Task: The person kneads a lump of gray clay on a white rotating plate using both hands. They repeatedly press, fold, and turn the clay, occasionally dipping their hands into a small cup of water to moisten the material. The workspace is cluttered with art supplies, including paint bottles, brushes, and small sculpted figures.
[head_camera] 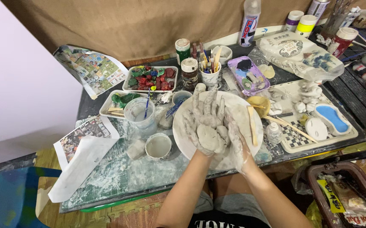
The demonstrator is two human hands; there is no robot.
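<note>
— Looking from the left of the frame: what sits there?

— A clear cup of water (139, 113) with a brush in it, and just below it a small clay-smeared bowl (158, 146).

— And at the centre?

— A round white plate (238, 105), with both hands over it. The left hand (204, 114) lies flat, fingers spread wide, palm down and coated in grey clay. A lump of clay (208, 137) rests against its wrist end.

— Is the right hand gripping it?

— The right hand (233, 141) curls loosely round the lump's side, half closed, pressing rather than clenching.

— How far along does it look?

— Early, I would judge. The lump is a rough ball with no clear form yet, while a wooden stick (252, 125) lies untouched on the plate's right side. Shaping and all finer work seem left.

— Further right?

— A checkered tray (295, 141) holding small pale clay pieces.
</note>
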